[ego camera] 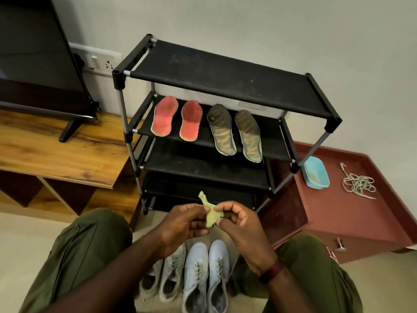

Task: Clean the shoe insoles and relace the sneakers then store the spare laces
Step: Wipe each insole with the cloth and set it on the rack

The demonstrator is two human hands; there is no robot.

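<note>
Both hands hold a small yellow-green cloth [211,214] in front of the shoe rack. My left hand [182,224] grips it from the left and my right hand [241,224] pinches its right edge. Two red insoles [177,118] and two dark grey insoles [234,133] lie side by side on the second shelf of the black shoe rack [225,71]. Two pairs of pale sneakers [191,274] stand on the floor between my knees, laces threaded. A loose tangle of spare laces [358,184] lies on the red cabinet top.
A light blue basin [316,172] sits on the red cabinet [338,218] right of the rack. A wooden TV unit [56,150] with a television [38,55] stands to the left. A wall socket [99,62] is behind the rack.
</note>
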